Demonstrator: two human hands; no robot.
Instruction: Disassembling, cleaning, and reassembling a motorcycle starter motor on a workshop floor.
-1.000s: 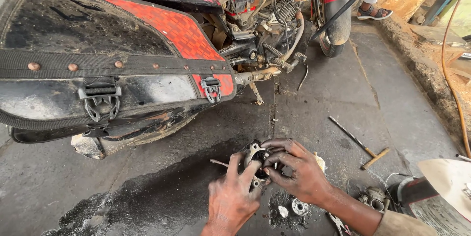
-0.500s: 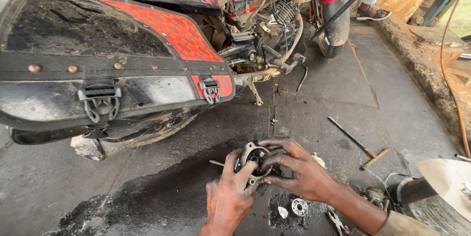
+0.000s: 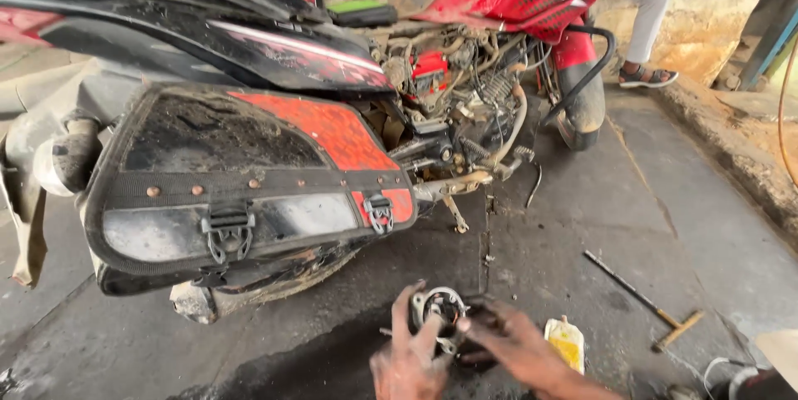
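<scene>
My left hand (image 3: 409, 363) and right hand (image 3: 519, 353) sit low at the near edge of the floor (image 3: 582, 225), both on the round metal part (image 3: 440, 309) between them. Pouch (image 3: 565, 342) just right of my right hand. T-handle tool (image 3: 644, 300) lies further right, apart. Motorcycle (image 3: 449, 93) stands behind, across the far side. Saddlebag (image 3: 241, 184) hangs on its side, left of the engine (image 3: 465, 117). Someone's sandalled foot (image 3: 648, 76) at the far right, behind the bike.
</scene>
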